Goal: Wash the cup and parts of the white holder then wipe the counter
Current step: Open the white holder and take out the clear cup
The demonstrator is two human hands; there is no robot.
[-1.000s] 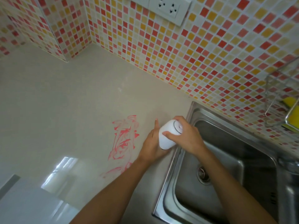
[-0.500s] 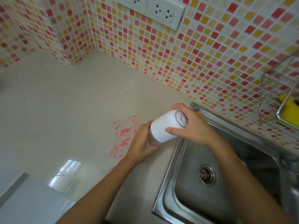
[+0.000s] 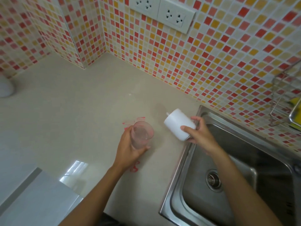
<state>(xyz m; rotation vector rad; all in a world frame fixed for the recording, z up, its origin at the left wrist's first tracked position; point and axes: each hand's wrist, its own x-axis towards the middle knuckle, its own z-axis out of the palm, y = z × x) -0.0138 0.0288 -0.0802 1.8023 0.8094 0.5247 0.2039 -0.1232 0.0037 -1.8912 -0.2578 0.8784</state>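
My left hand [image 3: 130, 147] grips a clear pink-tinted cup [image 3: 141, 134], held upright above the beige counter [image 3: 65, 111]. My right hand [image 3: 197, 132] holds the white cylindrical holder [image 3: 176, 122] tilted on its side, near the left rim of the steel sink [image 3: 241, 162]. The cup and the holder are apart. Red smears [image 3: 135, 168] mark the counter under and around the cup.
The sink has a drain [image 3: 213, 178] in its basin. A wire rack [image 3: 285, 103] with a yellow sponge [image 3: 295, 101] hangs on the tiled wall at right. Sockets [image 3: 162, 12] sit on the wall above. A white object [image 3: 5, 86] stands at far left, a white surface [image 3: 32, 201] at bottom left.
The cup has come out of the white holder. My left hand moved left with the cup, and my right hand turned the holder and drew it toward the sink.
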